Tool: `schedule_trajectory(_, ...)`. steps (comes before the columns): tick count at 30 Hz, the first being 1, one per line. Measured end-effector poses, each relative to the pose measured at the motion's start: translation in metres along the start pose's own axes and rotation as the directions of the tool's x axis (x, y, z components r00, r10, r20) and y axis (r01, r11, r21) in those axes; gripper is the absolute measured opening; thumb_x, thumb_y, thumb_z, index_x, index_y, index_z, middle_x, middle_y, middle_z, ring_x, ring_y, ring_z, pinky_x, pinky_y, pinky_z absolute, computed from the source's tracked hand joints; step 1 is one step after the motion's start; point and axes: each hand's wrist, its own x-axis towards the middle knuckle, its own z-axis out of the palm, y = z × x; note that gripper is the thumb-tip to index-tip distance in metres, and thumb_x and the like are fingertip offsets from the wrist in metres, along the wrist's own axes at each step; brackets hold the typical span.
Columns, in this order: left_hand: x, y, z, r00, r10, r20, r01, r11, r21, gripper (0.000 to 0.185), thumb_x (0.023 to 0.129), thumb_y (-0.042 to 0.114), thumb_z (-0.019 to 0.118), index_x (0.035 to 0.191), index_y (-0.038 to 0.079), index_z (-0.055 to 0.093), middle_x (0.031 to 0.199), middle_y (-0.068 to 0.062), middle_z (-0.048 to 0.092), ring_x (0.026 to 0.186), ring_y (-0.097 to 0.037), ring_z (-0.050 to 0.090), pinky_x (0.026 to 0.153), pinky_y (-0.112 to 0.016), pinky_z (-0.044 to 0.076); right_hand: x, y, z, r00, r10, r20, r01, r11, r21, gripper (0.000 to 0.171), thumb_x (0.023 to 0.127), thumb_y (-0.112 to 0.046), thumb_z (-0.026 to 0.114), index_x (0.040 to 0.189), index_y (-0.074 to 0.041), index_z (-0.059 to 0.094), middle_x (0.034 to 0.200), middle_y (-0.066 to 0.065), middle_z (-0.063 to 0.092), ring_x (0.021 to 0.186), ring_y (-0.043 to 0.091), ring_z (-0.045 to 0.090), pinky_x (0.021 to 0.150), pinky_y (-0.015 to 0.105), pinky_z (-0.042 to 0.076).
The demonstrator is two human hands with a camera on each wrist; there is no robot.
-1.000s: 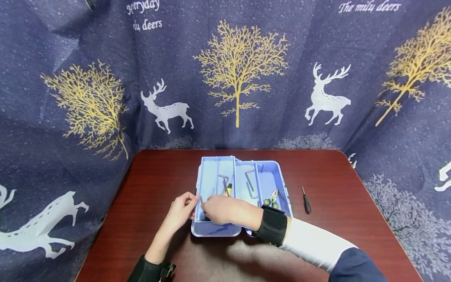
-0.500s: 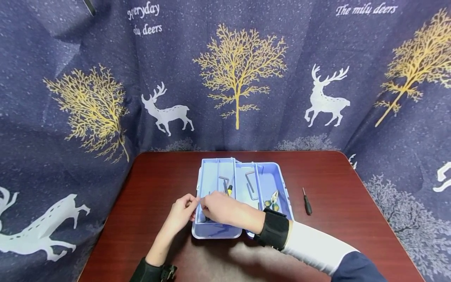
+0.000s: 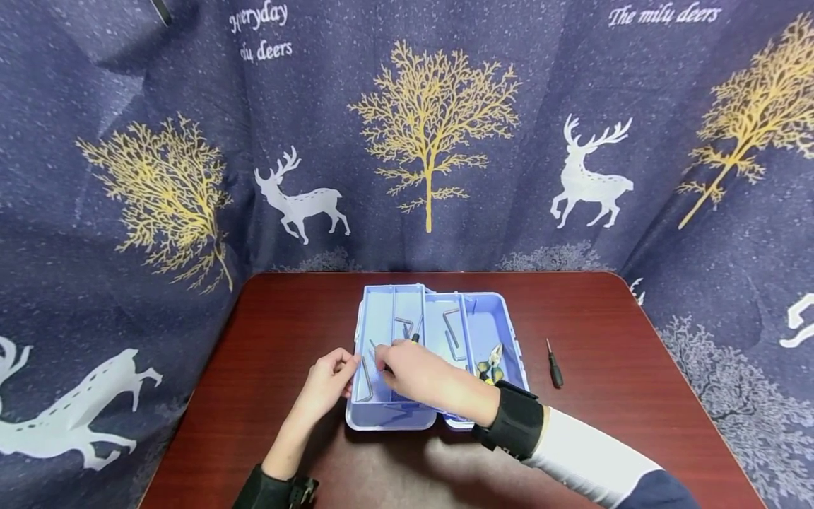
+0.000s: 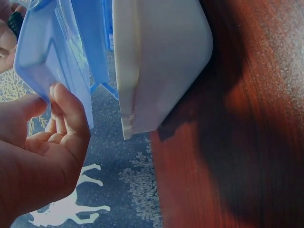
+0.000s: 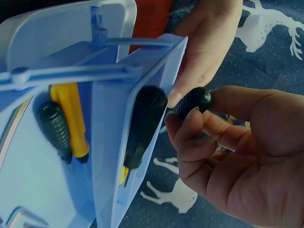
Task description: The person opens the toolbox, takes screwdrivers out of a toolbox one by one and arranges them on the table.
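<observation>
Fingers of right hand (image 5: 237, 156) pinching a black-handled screwdriver (image 5: 192, 103), left hand (image 3: 327, 385) fingers gripping blue toolbox tray (image 3: 388, 417) edge

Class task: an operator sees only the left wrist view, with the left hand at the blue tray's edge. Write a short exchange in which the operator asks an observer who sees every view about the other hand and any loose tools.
Operator: What is the right hand doing?
Observer: The right hand pinches a small black handle in its fingertips, just beside the blue tray.
Operator: Are any tools outside the box?
Observer: One black screwdriver lies alone on the table, to the right of the toolbox.
</observation>
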Motion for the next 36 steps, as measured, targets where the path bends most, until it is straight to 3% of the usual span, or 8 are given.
schedule_trajectory(13,0.001,-0.002,0.000,0.999,0.037,-0.016,-0.037,0.999,-0.010,0.015,0.101,0.008,0.066,0.090,-0.001,0.063,0.066,-0.005,0.062,0.054,-0.011,0.057,0.051,-0.025,0.055,-0.041,0.036,-0.018,0.987,0.086,-0.135,-0.083,0.996,0.026,0.010,0.095,0.002,0.066,0.099,-0.006,0.063,0.087,0.005,0.064,0.078,0.018,0.059,0.069,0.032,0.053)
schedule_trajectory(18,0.002,-0.003,0.001,0.999,0.048,-0.012,-0.048,0.999,-0.009,0.013,0.101,0.007,0.065,0.092,-0.002,0.064,0.067,-0.005,0.062,0.055,-0.009,0.057,0.052,-0.023,0.054,-0.059,0.055,-0.024,0.980,0.104,-0.170,-0.098,0.994,0.044,0.012,0.094,0.005,0.065,0.100,-0.005,0.062,0.084,0.003,0.063,0.074,0.013,0.054,0.066,0.028,0.051)
schedule_trajectory(22,0.003,-0.005,0.002,0.999,0.052,-0.012,-0.052,0.999,0.003,0.013,0.101,0.007,0.065,0.091,-0.001,0.063,0.066,-0.003,0.061,0.055,-0.009,0.057,0.052,-0.023,0.054,-0.078,0.070,-0.029,0.968,0.175,-0.180,-0.163,0.983,0.079,0.013,0.095,0.004,0.065,0.104,-0.005,0.061,0.083,0.002,0.062,0.071,0.010,0.052,0.063,0.026,0.048)
schedule_trajectory(27,0.003,-0.005,0.002,0.998,0.058,-0.009,-0.058,0.998,0.005,0.014,0.101,0.007,0.064,0.090,-0.001,0.062,0.066,-0.003,0.061,0.055,-0.010,0.057,0.051,-0.023,0.054,-0.105,0.090,-0.030,0.930,0.294,-0.221,-0.275,0.955,0.113,0.019,0.094,0.003,0.068,0.108,-0.004,0.057,0.079,0.001,0.062,0.067,0.008,0.056,0.057,0.025,0.047)
schedule_trajectory(36,0.003,-0.005,0.001,0.995,0.100,-0.007,-0.100,0.995,0.023,0.017,0.101,0.009,0.064,0.087,0.000,0.061,0.063,0.000,0.061,0.054,-0.009,0.057,0.050,-0.023,0.055,-0.147,0.117,-0.038,0.836,0.520,-0.177,-0.480,0.848,0.226,0.028,0.098,-0.003,0.066,0.122,0.002,0.052,0.095,0.015,0.071,0.079,0.022,0.068,0.061,0.033,0.053)
